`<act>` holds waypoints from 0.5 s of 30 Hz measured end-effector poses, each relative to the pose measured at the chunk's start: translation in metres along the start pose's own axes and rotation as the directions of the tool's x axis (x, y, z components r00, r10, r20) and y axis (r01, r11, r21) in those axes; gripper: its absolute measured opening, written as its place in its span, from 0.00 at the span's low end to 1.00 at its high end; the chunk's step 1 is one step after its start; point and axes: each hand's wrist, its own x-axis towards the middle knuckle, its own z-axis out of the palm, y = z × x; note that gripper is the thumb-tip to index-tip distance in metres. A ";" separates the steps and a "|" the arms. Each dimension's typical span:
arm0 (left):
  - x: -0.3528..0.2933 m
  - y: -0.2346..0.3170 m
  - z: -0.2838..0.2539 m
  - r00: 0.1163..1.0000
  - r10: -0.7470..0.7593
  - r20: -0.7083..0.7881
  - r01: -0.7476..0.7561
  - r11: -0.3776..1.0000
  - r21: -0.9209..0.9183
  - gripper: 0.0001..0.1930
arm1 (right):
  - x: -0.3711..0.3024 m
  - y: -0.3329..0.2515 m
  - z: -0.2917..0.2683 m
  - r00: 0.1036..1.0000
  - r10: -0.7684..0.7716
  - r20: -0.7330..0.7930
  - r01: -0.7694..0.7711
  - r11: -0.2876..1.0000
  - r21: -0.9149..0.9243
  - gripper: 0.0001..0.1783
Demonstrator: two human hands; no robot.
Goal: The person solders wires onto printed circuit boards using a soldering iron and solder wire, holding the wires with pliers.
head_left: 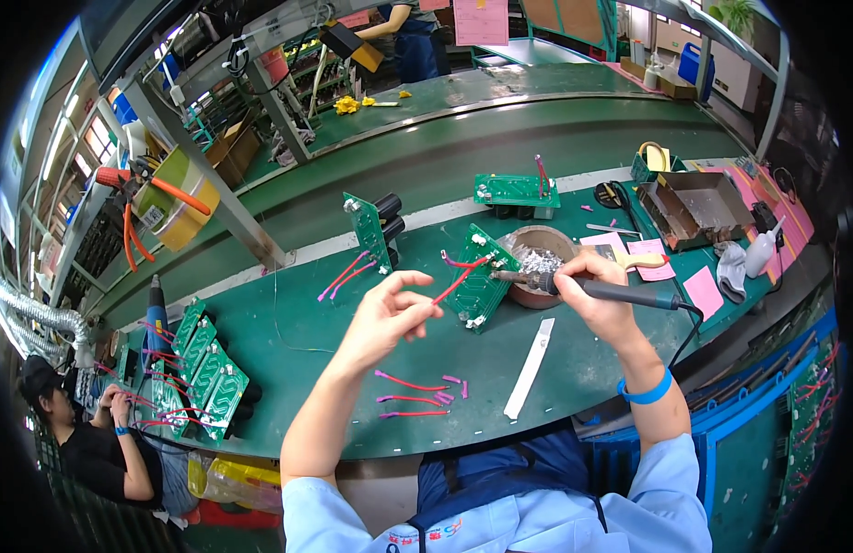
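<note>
My left hand [390, 318] pinches the lower end of a red wire [460, 283]. The wire's other end meets the face of a green circuit board [478, 300], which stands tilted against a round brown bowl [542, 238] of silvery scraps. In my right hand [596, 293] is a soldering iron [632, 295] with a dark handle, its tip at the board near the wire's end. A second red wire with a purple sleeve [451, 261] sticks out from the board's upper left. Below my left hand lie several loose red wires [412, 399] with purple ends.
Two more boards, one upright [364, 229] and one flat [516, 191], sit farther back. A white strip [530, 369] lies near the front. At right are a metal tray [695, 210], a brush [640, 262] and a white bottle [761, 253]. Boards [205, 373] cluster left, beside a co-worker [90, 442].
</note>
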 end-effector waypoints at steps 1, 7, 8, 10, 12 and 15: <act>-0.002 0.005 -0.002 0.999 0.036 0.002 -0.035 0.989 0.140 0.10 | -0.001 -0.001 -0.002 1.000 0.002 -0.005 -0.002 1.000 -0.002 0.04; -0.001 0.010 -0.001 0.973 0.231 -0.017 -0.191 0.842 0.504 0.05 | -0.012 -0.007 -0.008 0.996 -0.057 -0.071 0.056 0.998 -0.014 0.03; 0.001 0.007 -0.001 0.932 0.361 0.019 -0.275 0.672 0.687 0.05 | -0.014 -0.008 -0.010 0.995 -0.075 -0.064 0.073 0.997 -0.027 0.03; 0.004 0.004 -0.002 0.873 0.478 0.095 -0.322 0.419 0.849 0.06 | -0.018 -0.010 -0.010 0.995 -0.071 -0.065 0.069 0.997 -0.029 0.02; 0.008 0.002 -0.003 0.865 0.481 0.143 -0.352 0.378 0.856 0.05 | -0.021 -0.011 -0.013 0.994 -0.079 -0.071 0.078 0.997 -0.011 0.02; 0.015 0.004 -0.002 0.850 0.477 0.222 -0.396 0.301 0.867 0.05 | -0.024 -0.014 -0.016 0.994 -0.078 -0.083 0.080 0.996 0.027 0.02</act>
